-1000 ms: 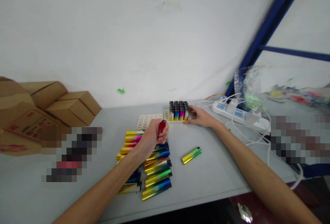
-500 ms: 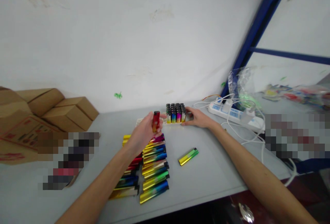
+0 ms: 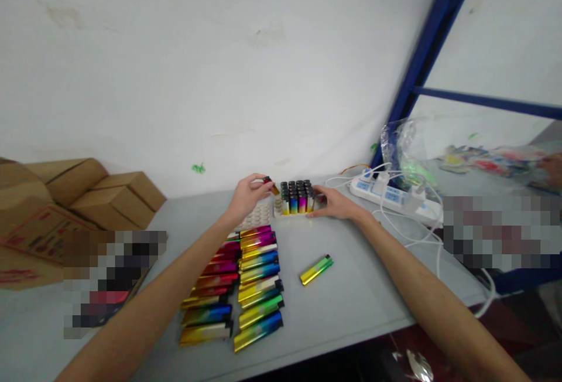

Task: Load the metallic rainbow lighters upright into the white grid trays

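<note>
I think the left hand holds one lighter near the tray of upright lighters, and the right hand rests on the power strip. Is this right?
Not quite. The head view shows the right hand resting against the tray of upright lighters, not the power strip. The left hand does hold one lighter near that tray.

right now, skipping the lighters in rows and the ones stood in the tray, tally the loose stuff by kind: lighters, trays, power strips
held lighter, in the left hand: 1
lone lighter lying flat: 1
white trays: 2, the empty tray and the filled tray that the right hand touches
power strip: 1
total: 5
</note>
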Demonstrator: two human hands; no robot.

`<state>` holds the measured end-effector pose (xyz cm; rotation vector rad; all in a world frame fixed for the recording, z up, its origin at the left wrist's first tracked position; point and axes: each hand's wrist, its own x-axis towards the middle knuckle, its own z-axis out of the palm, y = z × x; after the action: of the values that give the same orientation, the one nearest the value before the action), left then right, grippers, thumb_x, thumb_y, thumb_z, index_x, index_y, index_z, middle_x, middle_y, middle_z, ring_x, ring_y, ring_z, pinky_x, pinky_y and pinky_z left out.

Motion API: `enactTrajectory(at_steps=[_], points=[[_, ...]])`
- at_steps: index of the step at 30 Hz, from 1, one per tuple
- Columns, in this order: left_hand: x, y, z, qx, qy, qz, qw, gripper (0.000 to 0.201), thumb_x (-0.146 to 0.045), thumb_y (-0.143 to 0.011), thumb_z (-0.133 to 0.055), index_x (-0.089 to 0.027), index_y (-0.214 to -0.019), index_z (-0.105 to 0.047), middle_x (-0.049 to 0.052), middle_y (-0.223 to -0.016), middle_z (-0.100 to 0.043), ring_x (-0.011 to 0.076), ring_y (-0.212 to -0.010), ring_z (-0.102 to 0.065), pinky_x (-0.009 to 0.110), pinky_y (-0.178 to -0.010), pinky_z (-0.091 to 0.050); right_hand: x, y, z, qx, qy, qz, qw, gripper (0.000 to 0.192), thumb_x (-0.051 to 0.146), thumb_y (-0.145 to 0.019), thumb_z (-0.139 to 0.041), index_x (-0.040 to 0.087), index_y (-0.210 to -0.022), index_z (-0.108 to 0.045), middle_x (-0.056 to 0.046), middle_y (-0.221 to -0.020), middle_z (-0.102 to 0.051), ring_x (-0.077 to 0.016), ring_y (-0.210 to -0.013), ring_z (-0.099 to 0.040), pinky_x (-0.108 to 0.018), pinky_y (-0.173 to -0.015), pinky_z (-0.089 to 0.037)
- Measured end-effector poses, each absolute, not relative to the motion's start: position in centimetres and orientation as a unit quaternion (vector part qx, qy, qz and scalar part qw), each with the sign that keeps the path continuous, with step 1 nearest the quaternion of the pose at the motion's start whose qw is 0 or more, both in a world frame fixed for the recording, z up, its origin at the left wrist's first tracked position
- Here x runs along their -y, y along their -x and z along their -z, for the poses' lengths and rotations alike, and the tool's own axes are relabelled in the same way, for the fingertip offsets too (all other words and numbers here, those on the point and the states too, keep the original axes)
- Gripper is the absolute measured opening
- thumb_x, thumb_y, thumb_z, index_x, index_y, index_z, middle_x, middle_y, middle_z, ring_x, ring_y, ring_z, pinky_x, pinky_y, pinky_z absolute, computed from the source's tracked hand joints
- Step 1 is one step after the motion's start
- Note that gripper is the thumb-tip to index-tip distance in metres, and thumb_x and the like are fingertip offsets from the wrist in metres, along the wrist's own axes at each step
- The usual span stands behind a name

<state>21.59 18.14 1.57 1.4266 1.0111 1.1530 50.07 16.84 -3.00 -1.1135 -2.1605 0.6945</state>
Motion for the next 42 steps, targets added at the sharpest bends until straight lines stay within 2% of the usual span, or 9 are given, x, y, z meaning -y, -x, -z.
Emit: enactTrajectory(at_steps=[16,21,24,27,29,32,35,38,42], points=[[-20.0,-21.6,-1.3,-0.397,-0.799,-0.326,0.312,0.025,-0.041,-0.08,-0.071,-0.023,-0.097,-0.065,0.006,-0.079,-0.075,0.0244,-0.075,-0.07,0.031,-0.071,-0.051,-16.7,-49.9,2.7,0.815,0.434,-0.255,0.287,0.081,0.047,-0.067,-0.085,0.016,-0.135,-0.054,-0.013,-0.122,-0.067,-0.026,-0.1,-0.065,-0.042,-0.09,-0.053],[-19.4,-20.9,-1.7,-0.421,-0.79,-0.303,0.326,0.042,-0.043,-0.082,-0.067,-0.018,-0.115,-0.06,0.013,-0.105,-0.074,0.0281,-0.098,-0.07,0.04,-0.088,-0.053,-16.9,-49.9,2.9,0.814,0.427,-0.261,0.296,0.08,0.044,-0.068,-0.085,0.015,-0.136,-0.053,-0.013,-0.123,-0.067,-0.0261,-0.103,-0.065,-0.042,-0.092,-0.053],[-16.5,-20.9,-2.9,-0.456,-0.804,-0.33,0.194,0.048,-0.04,-0.086,-0.061,-0.017,-0.128,-0.053,0.015,-0.124,-0.066,0.0282,-0.114,-0.063,0.044,-0.097,-0.05,-16.9,-50.0,3.0,0.812,0.431,-0.259,0.296,0.081,0.045,-0.066,-0.086,0.014,-0.134,-0.055,-0.014,-0.122,-0.067,-0.0266,-0.103,-0.065,-0.041,-0.091,-0.054],[-11.5,-22.6,-3.9,-0.445,-0.834,-0.311,0.099,0.024,-0.034,-0.093,-0.053,-0.017,-0.107,-0.062,0.01,-0.108,-0.068,0.0239,-0.102,-0.064,0.042,-0.096,-0.049,-17.0,-50.1,3.1,0.816,0.424,-0.255,0.298,0.081,0.046,-0.066,-0.085,0.015,-0.135,-0.055,-0.014,-0.123,-0.067,-0.026,-0.102,-0.066,-0.041,-0.091,-0.054],[-7.8,-24.6,-3.9,-0.4,-0.884,-0.218,0.109,0.021,-0.033,-0.095,-0.05,-0.018,-0.091,-0.065,0.007,-0.095,-0.068,0.0228,-0.093,-0.064,0.04,-0.09,-0.05,-17.0,-50.1,3.1,0.819,0.418,-0.257,0.298,0.08,0.046,-0.067,-0.085,0.016,-0.135,-0.054,-0.013,-0.125,-0.066,-0.0257,-0.102,-0.066,-0.041,-0.092,-0.054],[-3.9,-27.7,-2.9,-0.361,-0.92,-0.115,0.106,0.028,-0.041,-0.094,-0.055,-0.016,-0.102,-0.065,0.011,-0.102,-0.067,0.028,-0.1,-0.062,0.044,-0.091,-0.049,-17.0,-50.1,3.1,0.82,0.415,-0.259,0.298,0.08,0.045,-0.069,-0.084,0.017,-0.136,-0.053,-0.013,-0.126,-0.066,-0.0267,-0.107,-0.065,-0.041,-0.093,-0.053],[-3.1,-29.6,-1.6,-0.378,-0.917,-0.055,0.116,0.024,-0.031,-0.093,-0.056,-0.013,-0.107,-0.065,0.013,-0.104,-0.065,0.0301,-0.102,-0.062,0.044,-0.089,-0.05,-16.9,-50.1,3.1,0.821,0.411,-0.26,0.3,0.079,0.044,-0.069,-0.084,0.017,-0.137,-0.053,-0.013,-0.127,-0.066,-0.0269,-0.108,-0.065,-0.041,-0.092,-0.054],[-4.4,-29.8,-0.9,-0.395,-0.898,-0.065,0.183,0.019,-0.024,-0.091,-0.058,-0.014,-0.104,-0.067,0.011,-0.097,-0.064,0.0267,-0.095,-0.063,0.04,-0.086,-0.05,-16.9,-50.1,3.1,0.82,0.411,-0.259,0.303,0.077,0.042,-0.07,-0.084,0.016,-0.136,-0.054,-0.013,-0.127,-0.066,-0.0259,-0.105,-0.065,-0.039,-0.09,-0.054],[-5.9,-28.4,-1.4,-0.395,-0.844,-0.185,0.313,0.02,-0.034,-0.091,-0.059,-0.016,-0.086,-0.065,0.007,-0.09,-0.059,0.0202,-0.081,-0.061,0.033,-0.074,-0.051,-16.9,-50.0,3.0,0.819,0.417,-0.255,0.3,0.079,0.043,-0.069,-0.084,0.014,-0.136,-0.054,-0.014,-0.125,-0.066,-0.0254,-0.102,-0.066,-0.039,-0.089,-0.054]])
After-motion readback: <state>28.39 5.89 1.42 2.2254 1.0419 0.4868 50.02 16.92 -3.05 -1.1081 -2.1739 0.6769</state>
